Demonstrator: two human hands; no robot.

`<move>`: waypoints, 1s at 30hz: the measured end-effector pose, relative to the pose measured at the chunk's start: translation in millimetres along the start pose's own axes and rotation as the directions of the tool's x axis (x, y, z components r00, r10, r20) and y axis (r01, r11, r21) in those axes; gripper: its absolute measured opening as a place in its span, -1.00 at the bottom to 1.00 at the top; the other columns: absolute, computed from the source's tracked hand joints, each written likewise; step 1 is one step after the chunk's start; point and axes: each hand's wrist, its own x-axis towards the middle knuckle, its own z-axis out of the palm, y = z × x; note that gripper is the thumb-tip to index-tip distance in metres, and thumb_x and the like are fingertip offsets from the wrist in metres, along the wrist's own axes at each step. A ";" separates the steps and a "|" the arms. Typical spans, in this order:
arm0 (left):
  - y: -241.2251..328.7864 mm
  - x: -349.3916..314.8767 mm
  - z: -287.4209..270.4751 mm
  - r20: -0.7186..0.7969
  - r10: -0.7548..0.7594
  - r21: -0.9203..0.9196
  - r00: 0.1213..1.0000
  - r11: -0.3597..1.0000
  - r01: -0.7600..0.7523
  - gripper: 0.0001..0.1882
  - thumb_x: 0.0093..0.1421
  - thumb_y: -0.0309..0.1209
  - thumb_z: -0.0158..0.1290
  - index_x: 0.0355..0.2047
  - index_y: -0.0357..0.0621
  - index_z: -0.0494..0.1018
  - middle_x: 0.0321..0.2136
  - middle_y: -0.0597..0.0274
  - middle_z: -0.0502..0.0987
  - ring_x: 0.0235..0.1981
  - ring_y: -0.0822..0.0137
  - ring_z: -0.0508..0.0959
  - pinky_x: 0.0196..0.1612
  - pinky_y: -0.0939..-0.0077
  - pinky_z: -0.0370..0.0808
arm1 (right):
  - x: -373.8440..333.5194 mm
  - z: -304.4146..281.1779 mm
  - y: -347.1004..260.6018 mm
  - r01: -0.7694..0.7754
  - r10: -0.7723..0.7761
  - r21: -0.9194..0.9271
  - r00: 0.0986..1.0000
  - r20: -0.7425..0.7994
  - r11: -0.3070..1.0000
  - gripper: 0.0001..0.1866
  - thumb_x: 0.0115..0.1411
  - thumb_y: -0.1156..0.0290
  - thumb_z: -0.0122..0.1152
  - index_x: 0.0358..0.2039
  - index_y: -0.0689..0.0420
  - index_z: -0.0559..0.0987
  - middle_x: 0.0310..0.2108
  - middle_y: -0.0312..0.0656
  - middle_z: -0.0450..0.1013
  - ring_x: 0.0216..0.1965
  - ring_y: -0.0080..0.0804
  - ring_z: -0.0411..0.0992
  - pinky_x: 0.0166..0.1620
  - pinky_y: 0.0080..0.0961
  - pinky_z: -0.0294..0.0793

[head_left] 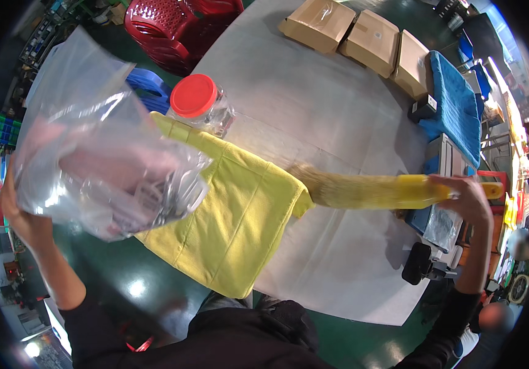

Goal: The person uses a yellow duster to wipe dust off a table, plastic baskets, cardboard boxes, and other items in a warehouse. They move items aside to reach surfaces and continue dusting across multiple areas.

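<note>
My left hand (23, 215) is closed on the side of a large clear plastic bag (92, 117), lifted above the table's left side. Dark and silvery items show through the bag's lower part, too blurred to name. At the right, my right hand (469, 198) grips the handle of a yellow hand brush (375, 192) held sideways over the table. Its bristles, smeared by motion, point left toward the edge of a yellow cloth (227, 215). That cloth lies over the table's near left edge, partly hidden by the bag.
A clear jar with a red lid (194, 96) stands beyond the cloth. Several cardboard boxes (372, 42) line the far side of the grey table (314, 111). A blue towel (455, 104) and a black phone-like device (416, 263) are at the right. Red chairs (160, 31) stand far left.
</note>
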 end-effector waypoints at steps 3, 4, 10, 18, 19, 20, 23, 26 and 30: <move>-12.9 -23.3 -32.2 0.086 -0.080 0.157 0.993 0.985 0.065 -0.42 0.03 -0.33 0.20 0.06 -0.35 0.42 -0.13 0.02 0.58 -0.15 0.14 0.57 -0.02 0.33 0.43 | -0.3 -31.0 3.1 -0.002 -0.012 -0.137 0.995 -0.100 0.991 -0.23 -0.27 0.61 0.39 0.09 -0.03 0.53 -0.24 -0.15 0.57 -0.20 -0.23 0.52 -0.05 -0.37 0.46; -16.4 -26.6 -37.2 0.045 -0.036 0.209 0.998 0.978 0.026 -0.40 0.06 -0.28 0.18 0.08 -0.35 0.41 -0.08 0.02 0.55 -0.07 0.14 0.54 0.01 0.30 0.41 | 7.2 -25.5 -2.2 0.097 -0.106 -0.053 0.972 -0.208 0.994 -0.25 -0.23 0.63 0.36 0.10 -0.03 0.52 -0.20 -0.13 0.57 -0.18 -0.22 0.53 -0.04 -0.36 0.45; -8.3 -9.2 -13.9 -0.079 -0.157 0.038 0.984 0.986 0.160 -0.51 0.10 -0.36 0.12 0.03 -0.33 0.45 -0.12 0.04 0.58 -0.12 0.22 0.57 0.00 0.37 0.43 | 104.9 79.8 -45.0 0.080 -0.067 0.111 0.991 -0.114 0.991 -0.29 -0.06 0.43 0.37 0.15 -0.31 0.46 -0.08 -0.18 0.55 -0.09 -0.24 0.51 0.04 -0.30 0.34; 103.0 71.5 119.5 -0.096 0.104 -0.483 0.990 0.865 -0.137 -0.62 0.11 -0.53 0.06 -0.03 -0.33 0.48 -0.21 0.06 0.61 -0.18 0.34 0.59 -0.06 0.51 0.46 | -6.0 98.9 -11.9 -0.190 0.190 0.003 0.982 0.012 0.982 -0.24 -0.14 0.37 0.44 0.16 -0.30 0.47 -0.14 -0.16 0.55 -0.04 -0.25 0.44 0.13 -0.32 0.15; 114.7 77.4 137.7 -0.076 0.104 -0.547 0.992 0.827 -0.129 -0.63 0.11 -0.52 0.07 -0.03 -0.32 0.49 -0.22 0.06 0.61 -0.18 0.34 0.59 -0.06 0.51 0.46 | -32.4 99.1 -7.5 -0.229 0.230 -0.039 0.973 0.015 0.973 -0.24 -0.16 0.38 0.44 0.15 -0.28 0.47 -0.17 -0.16 0.55 -0.06 -0.24 0.44 0.13 -0.32 0.15; 126.0 81.8 155.5 -0.055 0.111 -0.608 0.992 0.784 -0.121 -0.63 0.11 -0.50 0.08 -0.04 -0.32 0.49 -0.23 0.06 0.61 -0.18 0.33 0.59 -0.07 0.51 0.46 | -55.9 102.3 -4.0 -0.293 0.293 -0.001 0.956 0.021 0.956 -0.24 -0.17 0.38 0.44 0.15 -0.26 0.48 -0.21 -0.16 0.54 -0.09 -0.23 0.43 0.13 -0.32 0.14; 151.7 87.8 199.4 -0.086 0.083 -0.738 0.993 0.664 -0.119 -0.65 0.10 -0.48 0.11 -0.07 -0.31 0.50 -0.25 0.04 0.60 -0.21 0.30 0.59 -0.10 0.50 0.47 | -122.9 102.4 9.4 -0.383 0.384 0.089 0.923 0.002 0.919 -0.24 -0.17 0.42 0.43 0.15 -0.21 0.49 -0.18 -0.16 0.54 -0.06 -0.24 0.44 0.18 -0.33 0.13; 167.0 92.4 223.3 -0.075 0.044 -0.752 0.996 0.654 -0.085 -0.66 0.11 -0.46 0.13 -0.09 -0.30 0.51 -0.26 0.03 0.59 -0.25 0.30 0.59 -0.14 0.50 0.47 | -158.6 103.9 23.8 -0.409 0.458 0.322 0.885 -0.090 0.854 -0.23 -0.17 0.52 0.39 0.16 -0.11 0.47 -0.03 -0.17 0.52 0.04 -0.26 0.45 0.23 -0.32 0.17; 181.1 100.4 238.2 0.039 -0.019 -0.748 0.999 0.662 0.042 -0.67 0.13 -0.42 0.13 -0.09 -0.29 0.51 -0.33 0.08 0.61 -0.32 0.35 0.59 -0.20 0.52 0.47 | -89.1 149.4 22.6 -0.235 0.489 0.684 0.849 -0.201 0.690 -0.40 0.15 0.36 0.26 0.23 -0.08 0.38 0.07 -0.15 0.47 0.06 -0.33 0.43 0.12 -0.44 0.36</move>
